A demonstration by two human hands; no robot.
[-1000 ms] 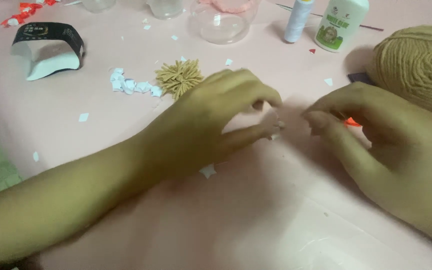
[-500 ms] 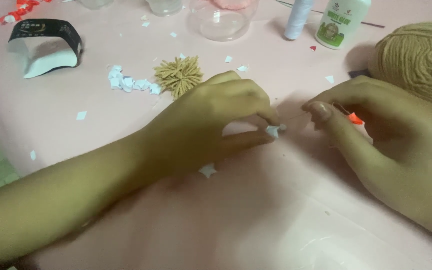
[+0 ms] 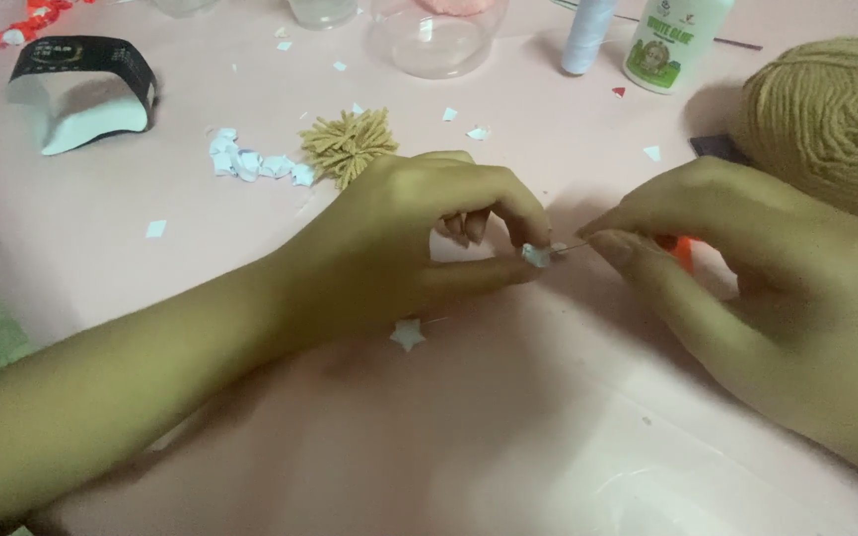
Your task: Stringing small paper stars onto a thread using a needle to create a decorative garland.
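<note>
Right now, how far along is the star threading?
Done: nothing strung that shows. In hand: the left hand pinches a small pale paper star while the right hand pushes a thin needle into it. Left: one loose white star and a pale star pile.

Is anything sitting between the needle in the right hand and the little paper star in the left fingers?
Nothing visible. The left hand pinches the star, and the needle held by the right hand meets it directly. Only bare pink table lies beneath them.
</note>
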